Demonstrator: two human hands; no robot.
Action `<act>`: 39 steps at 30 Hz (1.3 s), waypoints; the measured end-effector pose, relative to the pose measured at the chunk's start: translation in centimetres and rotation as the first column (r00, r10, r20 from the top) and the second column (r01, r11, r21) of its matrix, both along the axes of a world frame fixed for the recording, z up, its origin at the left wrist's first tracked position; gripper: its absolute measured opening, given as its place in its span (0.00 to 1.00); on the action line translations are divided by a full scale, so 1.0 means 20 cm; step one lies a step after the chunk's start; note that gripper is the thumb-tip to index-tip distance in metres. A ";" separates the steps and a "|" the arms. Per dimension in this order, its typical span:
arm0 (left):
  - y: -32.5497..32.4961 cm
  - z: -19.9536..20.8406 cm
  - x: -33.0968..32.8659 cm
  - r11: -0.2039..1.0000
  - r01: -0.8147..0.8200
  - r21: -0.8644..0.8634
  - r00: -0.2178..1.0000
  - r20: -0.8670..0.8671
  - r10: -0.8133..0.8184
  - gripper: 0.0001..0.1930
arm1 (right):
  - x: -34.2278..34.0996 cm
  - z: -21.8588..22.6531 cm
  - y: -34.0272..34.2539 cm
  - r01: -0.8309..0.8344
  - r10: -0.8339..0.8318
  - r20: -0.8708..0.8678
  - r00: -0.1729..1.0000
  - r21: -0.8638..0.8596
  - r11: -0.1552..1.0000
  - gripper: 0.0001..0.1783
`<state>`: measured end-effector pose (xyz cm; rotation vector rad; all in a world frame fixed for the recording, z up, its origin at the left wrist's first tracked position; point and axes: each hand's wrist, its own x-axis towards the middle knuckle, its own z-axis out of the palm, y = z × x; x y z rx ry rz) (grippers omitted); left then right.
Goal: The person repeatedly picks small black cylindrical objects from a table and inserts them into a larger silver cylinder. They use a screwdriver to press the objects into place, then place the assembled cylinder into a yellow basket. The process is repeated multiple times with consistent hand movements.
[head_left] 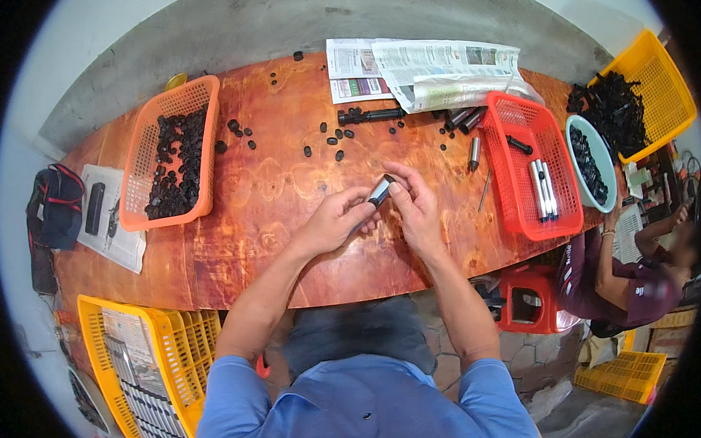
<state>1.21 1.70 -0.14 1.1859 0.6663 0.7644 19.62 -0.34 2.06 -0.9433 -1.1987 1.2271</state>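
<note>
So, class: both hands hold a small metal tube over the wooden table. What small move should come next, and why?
Probably press the black end piece fully into the silver metal tube. The left hand grips its lower end while the right hand pinches its dark top, which looks not yet fully seated.

Glossy reddish wooden table (234, 238), grey concrete wall (241, 22), red plastic stool (529, 302)
</note>
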 end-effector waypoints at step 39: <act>-0.10 -0.02 0.01 0.340 0.267 0.902 0.594 -0.432 0.679 0.24 | 0.16 -0.17 0.04 -0.227 -0.123 0.639 0.759 0.436 0.871 0.14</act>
